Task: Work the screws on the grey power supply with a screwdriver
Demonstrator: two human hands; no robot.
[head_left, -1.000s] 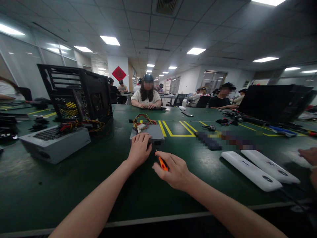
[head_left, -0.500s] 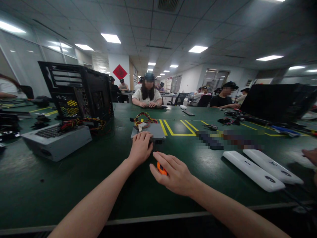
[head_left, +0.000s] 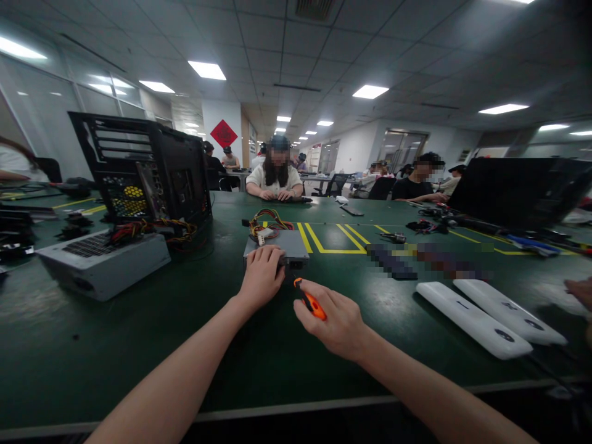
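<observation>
A small grey computer power supply (head_left: 296, 244) lies on the green table ahead of me, its bundle of coloured wires (head_left: 272, 223) piled at the back. My left hand (head_left: 263, 272) grips its near left side, fingers bent over the top and thumb at the front face. Just in front of that face, my right hand (head_left: 337, 317) is closed around an orange and black screwdriver (head_left: 316, 306). The tool's handle points up towards the power supply's socket side; its shaft and tip are too dark to make out.
On the left stand a black computer case (head_left: 152, 166) and a larger grey power supply (head_left: 104, 262). Two white oblong devices (head_left: 476, 317) lie at right, near another person's hand (head_left: 578, 293). A black panel (head_left: 518, 191) is farther back. Across the table sits a person (head_left: 275, 176).
My right hand has shifted slightly right, and its grip has changed so more of the orange handle shows. My left hand stays on the power supply.
</observation>
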